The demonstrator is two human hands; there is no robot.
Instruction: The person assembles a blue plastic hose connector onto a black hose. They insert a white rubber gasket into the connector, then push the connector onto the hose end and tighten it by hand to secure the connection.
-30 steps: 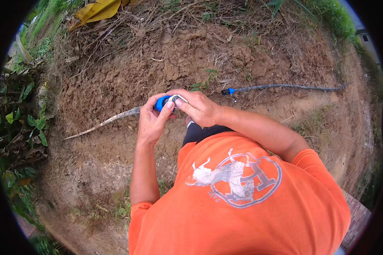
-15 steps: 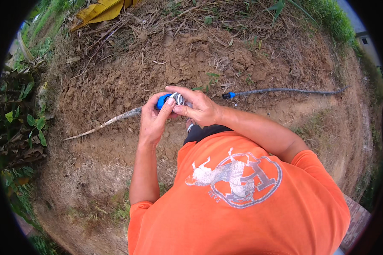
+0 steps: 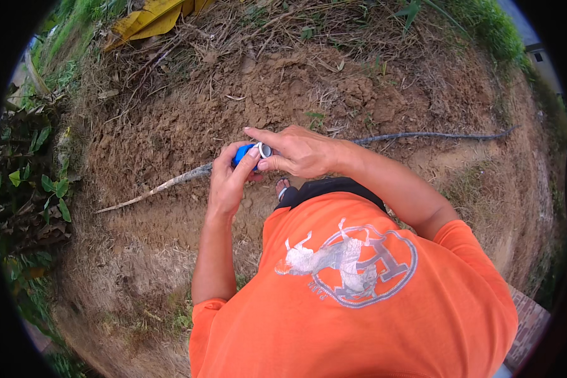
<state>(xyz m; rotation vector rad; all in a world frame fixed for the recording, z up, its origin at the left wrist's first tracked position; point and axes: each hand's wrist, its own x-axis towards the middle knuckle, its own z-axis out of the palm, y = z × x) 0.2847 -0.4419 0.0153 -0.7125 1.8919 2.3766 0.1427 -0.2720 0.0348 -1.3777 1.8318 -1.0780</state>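
My left hand (image 3: 225, 173) is closed around a blue pipe coupling (image 3: 242, 155), its thumb pressed near the front edge. A white ring (image 3: 266, 150) sits at the coupling's open end, facing up toward me. Around that ring is my right hand (image 3: 305, 151), thumb at its lower side and index finger stretched out above; the other fingers are mostly hidden. From the coupling's left side a dirt-covered grey pipe (image 3: 164, 183) runs off to the left.
A second dark pipe (image 3: 435, 135) lies on the soil to the right, its near end behind my right hand. Leafy plants (image 3: 53, 189) grow at the left. A large yellow leaf (image 3: 151, 22) and dry grass lie beyond the brown soil (image 3: 170, 138). My foot (image 3: 282, 185) is below my hands.
My right hand has turned slightly, its index finger straighter and lifted off the coupling. It now covers the blue fitting on the right pipe's end. My left hand stays nearly still.
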